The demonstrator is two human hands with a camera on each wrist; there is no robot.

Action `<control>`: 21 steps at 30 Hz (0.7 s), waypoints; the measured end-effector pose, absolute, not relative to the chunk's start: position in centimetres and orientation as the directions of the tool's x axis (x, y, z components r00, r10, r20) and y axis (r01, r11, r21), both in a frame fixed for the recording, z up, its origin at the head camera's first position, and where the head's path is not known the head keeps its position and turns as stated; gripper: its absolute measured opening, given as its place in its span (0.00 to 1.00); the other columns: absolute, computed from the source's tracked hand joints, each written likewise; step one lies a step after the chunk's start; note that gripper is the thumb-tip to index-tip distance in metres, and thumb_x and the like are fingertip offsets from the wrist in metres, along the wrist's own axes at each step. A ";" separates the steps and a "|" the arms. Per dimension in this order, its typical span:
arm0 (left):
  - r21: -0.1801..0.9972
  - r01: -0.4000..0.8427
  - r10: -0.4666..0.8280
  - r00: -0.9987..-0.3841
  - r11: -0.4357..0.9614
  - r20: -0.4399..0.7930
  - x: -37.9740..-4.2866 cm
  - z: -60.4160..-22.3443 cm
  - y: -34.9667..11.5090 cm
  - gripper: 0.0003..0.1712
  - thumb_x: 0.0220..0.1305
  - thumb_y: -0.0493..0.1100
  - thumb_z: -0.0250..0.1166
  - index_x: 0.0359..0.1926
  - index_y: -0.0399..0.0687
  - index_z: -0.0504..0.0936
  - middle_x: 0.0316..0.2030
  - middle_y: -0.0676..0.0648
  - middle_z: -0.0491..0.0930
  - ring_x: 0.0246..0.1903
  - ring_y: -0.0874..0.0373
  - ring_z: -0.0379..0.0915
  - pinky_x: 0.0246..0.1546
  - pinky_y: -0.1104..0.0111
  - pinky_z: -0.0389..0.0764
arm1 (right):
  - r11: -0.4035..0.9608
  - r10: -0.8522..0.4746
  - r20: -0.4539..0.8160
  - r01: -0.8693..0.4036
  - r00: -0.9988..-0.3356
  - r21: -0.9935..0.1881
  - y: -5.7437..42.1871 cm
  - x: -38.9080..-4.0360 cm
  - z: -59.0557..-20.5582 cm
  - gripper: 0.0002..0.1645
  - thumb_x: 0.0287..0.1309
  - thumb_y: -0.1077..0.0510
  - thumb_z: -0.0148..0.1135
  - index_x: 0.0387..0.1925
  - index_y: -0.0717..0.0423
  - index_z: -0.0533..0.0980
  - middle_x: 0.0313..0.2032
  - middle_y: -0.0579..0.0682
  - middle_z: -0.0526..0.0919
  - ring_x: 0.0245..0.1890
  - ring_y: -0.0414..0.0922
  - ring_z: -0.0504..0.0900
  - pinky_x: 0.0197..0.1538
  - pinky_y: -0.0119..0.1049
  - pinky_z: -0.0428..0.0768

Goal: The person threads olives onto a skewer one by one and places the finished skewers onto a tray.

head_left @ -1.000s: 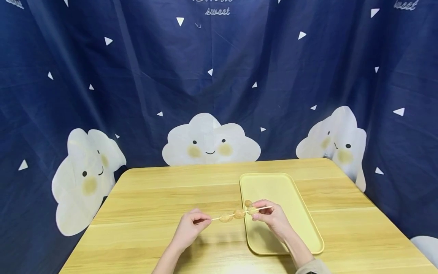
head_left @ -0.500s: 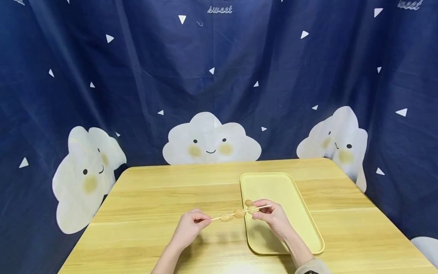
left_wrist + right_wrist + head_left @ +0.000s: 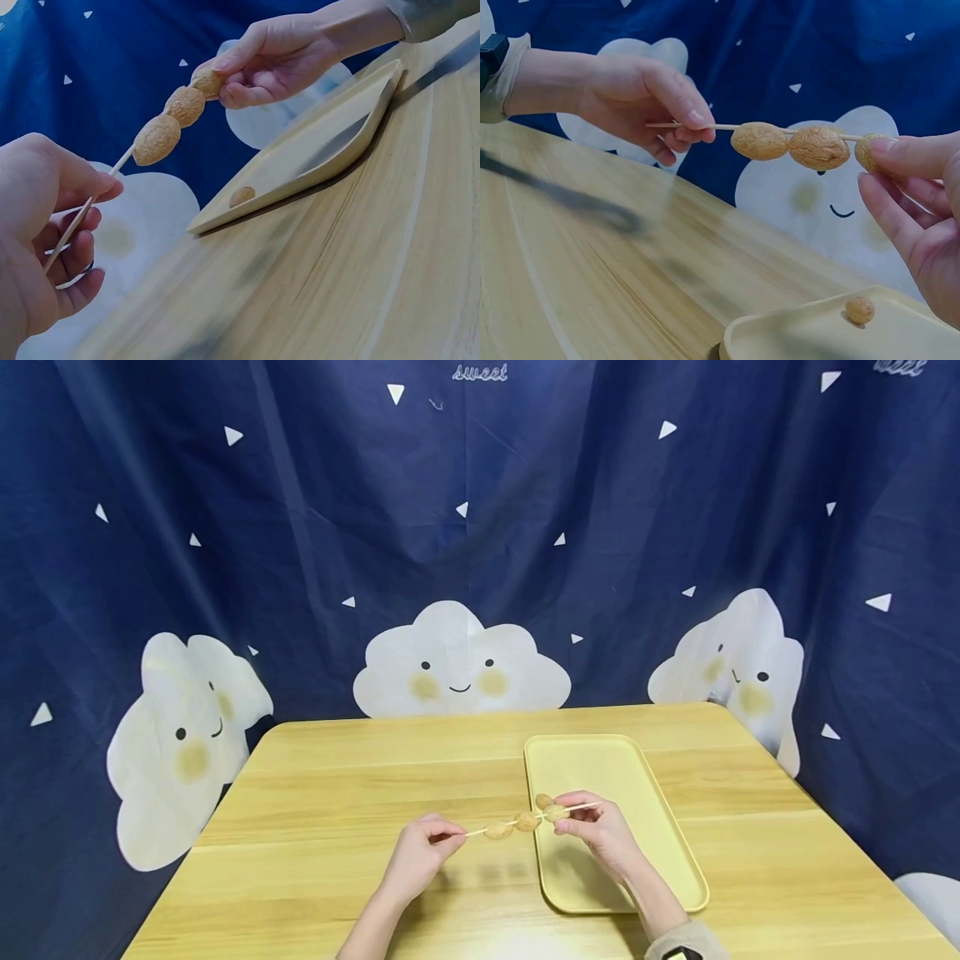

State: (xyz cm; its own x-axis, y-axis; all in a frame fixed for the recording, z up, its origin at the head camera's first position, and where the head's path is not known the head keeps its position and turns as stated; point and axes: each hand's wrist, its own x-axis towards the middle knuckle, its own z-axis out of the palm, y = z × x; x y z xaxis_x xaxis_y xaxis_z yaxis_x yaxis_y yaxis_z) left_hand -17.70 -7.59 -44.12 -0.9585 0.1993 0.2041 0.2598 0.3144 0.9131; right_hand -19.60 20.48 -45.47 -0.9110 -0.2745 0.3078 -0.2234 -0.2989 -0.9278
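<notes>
**Left hand (image 3: pixel 418 858) and right hand (image 3: pixel 602 833) are holding one skewer (image 3: pixel 476 832)**

In the head view, you are pinching the skewer's left end between left thumb and forefinger. Three brown balls (image 3: pixel 527 822) are sitting along it, and your right hand is gripping the rightmost one. The skewer is hanging above the wooden table (image 3: pixel 360 785), crossing the left rim of the yellow tray (image 3: pixel 592 764). A loose ball (image 3: pixel 543 800) is lying in the tray, just beyond the skewer. A blue cloud-print curtain (image 3: pixel 450 493) is hanging behind, on the far side.

In the left wrist view, your other left fingers are curling loosely while the skewer's bare tail is passing across the palm.

In the right wrist view, your right thumb is pressing on the end ball, the fingers closing narrowly around it.
</notes>
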 end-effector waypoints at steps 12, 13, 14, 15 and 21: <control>0.893 0.292 0.173 -0.954 0.342 0.246 -18.0 -44.2 -8.0 0.04 0.54 0.36 0.67 0.32 0.40 0.86 0.26 0.52 0.74 0.27 0.63 0.66 0.28 0.74 0.70 | -0.379 -0.404 0.318 -0.159 -0.858 -0.912 20.7 -20.2 -45.1 0.23 0.52 0.77 0.55 0.53 0.70 0.70 0.44 0.50 0.81 0.40 0.41 0.80 0.45 0.34 0.78; 0.888 0.300 0.169 -0.952 0.349 0.256 -18.0 -44.1 -8.1 0.04 0.54 0.35 0.67 0.32 0.40 0.86 0.26 0.52 0.73 0.27 0.63 0.66 0.28 0.74 0.70 | -0.372 -0.413 0.317 -0.160 -0.854 -0.914 20.8 -20.3 -45.1 0.25 0.52 0.77 0.55 0.54 0.73 0.68 0.45 0.50 0.80 0.42 0.42 0.80 0.46 0.34 0.77; 0.882 0.308 0.164 -0.950 0.357 0.266 -18.0 -44.2 -8.1 0.03 0.54 0.35 0.67 0.31 0.41 0.86 0.25 0.52 0.73 0.27 0.63 0.66 0.28 0.74 0.70 | -0.359 -0.418 0.314 -0.163 -0.853 -0.919 20.9 -20.4 -45.1 0.27 0.52 0.76 0.55 0.56 0.75 0.65 0.47 0.50 0.80 0.42 0.41 0.80 0.46 0.34 0.77; 0.876 0.317 0.159 -0.948 0.364 0.277 -18.0 -44.2 -8.2 0.03 0.53 0.35 0.67 0.31 0.41 0.86 0.25 0.52 0.73 0.26 0.63 0.66 0.27 0.74 0.70 | -0.341 -0.417 0.309 -0.168 -0.855 -0.925 21.0 -20.5 -45.2 0.28 0.52 0.76 0.55 0.57 0.76 0.63 0.47 0.50 0.80 0.43 0.41 0.80 0.47 0.33 0.77; 0.867 0.317 0.112 -0.948 0.384 0.297 -17.9 -44.4 -8.9 0.03 0.52 0.34 0.68 0.30 0.41 0.86 0.24 0.53 0.72 0.25 0.63 0.65 0.26 0.74 0.70 | -0.129 -0.280 0.246 -0.217 -0.928 -0.968 21.7 -21.6 -45.6 0.27 0.51 0.74 0.59 0.55 0.75 0.66 0.44 0.52 0.81 0.40 0.40 0.80 0.44 0.30 0.77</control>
State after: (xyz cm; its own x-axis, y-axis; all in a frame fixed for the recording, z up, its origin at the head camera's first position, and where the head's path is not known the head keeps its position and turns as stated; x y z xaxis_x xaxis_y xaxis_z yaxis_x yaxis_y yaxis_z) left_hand -17.89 -8.88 -44.39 -0.9483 0.1119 0.2970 0.3170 0.3843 0.8671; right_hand -21.55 21.65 -45.62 -0.9282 -0.2795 0.2457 -0.2174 -0.1286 -0.9676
